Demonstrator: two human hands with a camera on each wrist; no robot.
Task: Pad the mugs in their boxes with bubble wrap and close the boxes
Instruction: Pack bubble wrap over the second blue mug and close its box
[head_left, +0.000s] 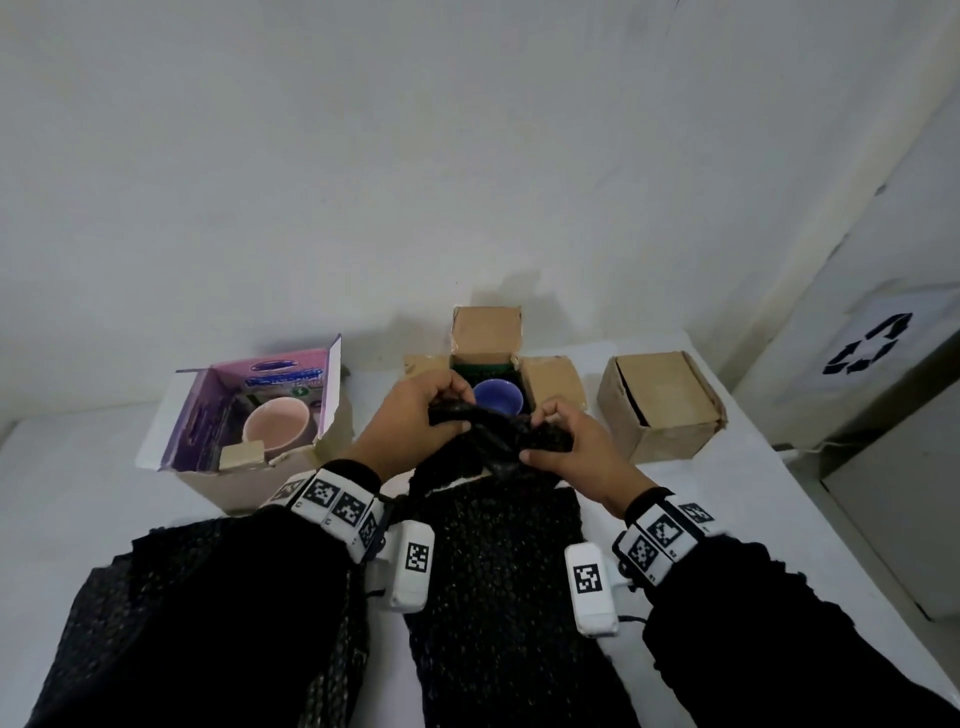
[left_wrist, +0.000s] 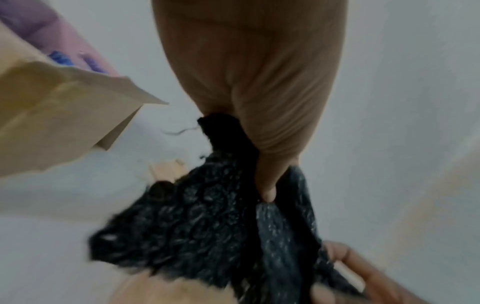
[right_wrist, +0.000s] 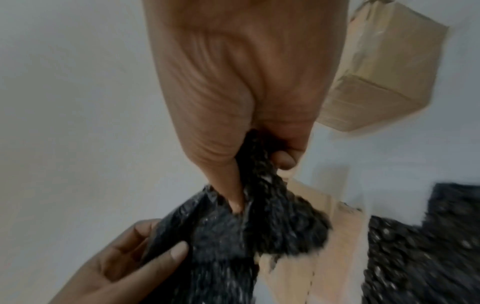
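Head view shows my left hand and my right hand both bunching 1 piece of black bubble wrap just in front of the open brown box, which holds the blue mug. Left fingers curl round the wad with the thumb pressed into it; right fingers pinch the other end. I judge the wrap light, soft and springy, likely to uncurl if I slacken, so I should keep it squeezed at both ends and feed it down beside the mug. The mug itself I take to be hard and breakable, best left untouched.

Left of the open brown box, well apart, stands a purple box with its lid up and a pink mug inside. Right of it sits a closed brown box. More black bubble wrap sheets lie flat nearer to me than the open box, under my wrists. All rest on a white worktop against a pale wall. Beyond the worktop's right edge is a bin with a recycling symbol.
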